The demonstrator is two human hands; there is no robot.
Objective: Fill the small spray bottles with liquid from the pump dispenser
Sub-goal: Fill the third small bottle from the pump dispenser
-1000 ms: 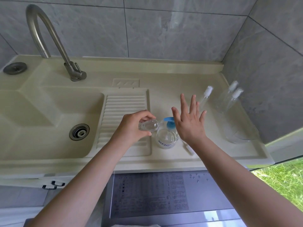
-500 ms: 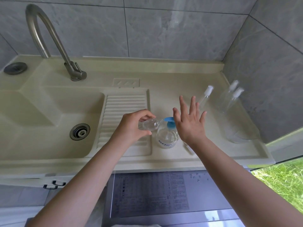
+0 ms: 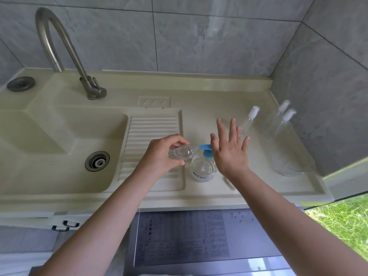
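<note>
Liquid cannot be made out at the spout: the small clear bottle (image 3: 182,153) lies tilted almost on its side in the left hand (image 3: 162,154), its open neck right at the blue nozzle of the pump dispenser (image 3: 203,166). That grip is closed around the bottle, thumb below and fingers curled over the top, so much of the bottle's body is hidden. The right hand (image 3: 229,150) is spread flat with straight fingers, its heel over the blue pump head and covering part of it; whether it presses down is unclear. The dispenser stands on the desk (image 3: 209,120) just right of the ribbed washboard (image 3: 153,132). Farther right, three capped spray bottles (image 3: 250,120) stand near the wall, their clear bodies hard to trace. A transparent container (image 3: 290,166) sits below them. A small white piece (image 3: 228,182) lies blurred beside the right wrist.
</note>
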